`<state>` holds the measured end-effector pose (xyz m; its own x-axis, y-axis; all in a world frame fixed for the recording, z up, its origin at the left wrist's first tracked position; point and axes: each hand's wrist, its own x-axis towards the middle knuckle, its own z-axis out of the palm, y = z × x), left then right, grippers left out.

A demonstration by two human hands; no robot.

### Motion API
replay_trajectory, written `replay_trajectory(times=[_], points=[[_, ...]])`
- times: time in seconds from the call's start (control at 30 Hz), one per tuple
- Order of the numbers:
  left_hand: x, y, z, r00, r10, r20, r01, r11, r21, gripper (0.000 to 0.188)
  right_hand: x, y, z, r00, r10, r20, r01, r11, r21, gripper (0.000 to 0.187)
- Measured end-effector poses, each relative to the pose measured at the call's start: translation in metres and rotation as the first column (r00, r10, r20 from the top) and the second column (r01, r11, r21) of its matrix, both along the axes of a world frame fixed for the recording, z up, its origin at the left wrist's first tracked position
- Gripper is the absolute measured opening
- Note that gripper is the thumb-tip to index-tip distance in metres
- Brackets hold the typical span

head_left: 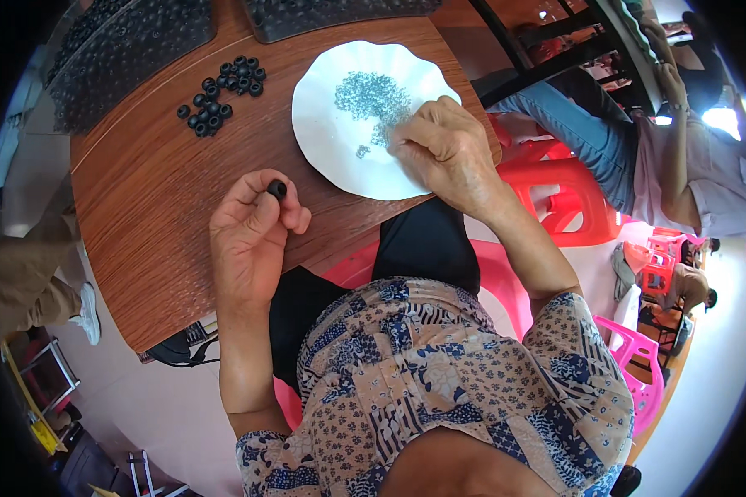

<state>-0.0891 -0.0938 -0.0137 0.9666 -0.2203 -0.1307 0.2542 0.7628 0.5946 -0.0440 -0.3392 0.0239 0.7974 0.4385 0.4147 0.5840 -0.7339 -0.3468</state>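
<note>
Gripped 1 black bead (278, 190) in left hand (253, 232) over table (149, 215) — held right hand (446, 147) curled over plate (317, 124), near small bits (369, 94) — couldn't tell whether gripping any.

Red plastic stool (547, 172), pink chair (646, 406), white sneaker (89, 315), blue jeans (584, 132)

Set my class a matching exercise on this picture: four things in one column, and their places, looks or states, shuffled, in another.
Column one:
1. Left hand
2. Right hand
3. Plate
4. Loose black pieces

Column two:
A. Over the plate's right side
B. Grouped on the brown table, left of the plate
C. Holding one small black piece
D. White, with a wavy rim

Right pairs: 1-C, 2-A, 3-D, 4-B
</note>
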Motion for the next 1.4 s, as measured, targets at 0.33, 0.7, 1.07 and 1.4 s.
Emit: replay_trajectory(times=[0.33, 0.7, 1.07, 1.4], points=[[-0.001, 0.001, -0.002, 1.000, -0.012, 0.013, 0.012, 1.000, -0.016, 0.024, 0.000, 0.002, -0.003, 0.999, -0.035, -0.001, 0.035, 0.999, -0.002, 0.019], [0.000, 0.002, -0.005, 0.999, -0.008, 0.033, 0.008, 1.000, -0.020, 0.022, 0.008, 0.012, -0.003, 0.999, 0.030, 0.038, -0.032, 0.998, 0.056, 0.020], [0.000, 0.000, -0.004, 1.000, 0.013, 0.026, -0.013, 1.000, 0.006, 0.023, 0.043, 0.040, -0.010, 0.972, 0.183, 0.146, -0.146, 0.961, -0.236, 0.020], [0.000, 0.002, -0.006, 0.999, 0.016, 0.030, -0.015, 0.999, -0.029, 0.019, 0.040, 0.034, 0.000, 0.972, 0.230, 0.051, -0.217, 0.958, -0.185, 0.019]])
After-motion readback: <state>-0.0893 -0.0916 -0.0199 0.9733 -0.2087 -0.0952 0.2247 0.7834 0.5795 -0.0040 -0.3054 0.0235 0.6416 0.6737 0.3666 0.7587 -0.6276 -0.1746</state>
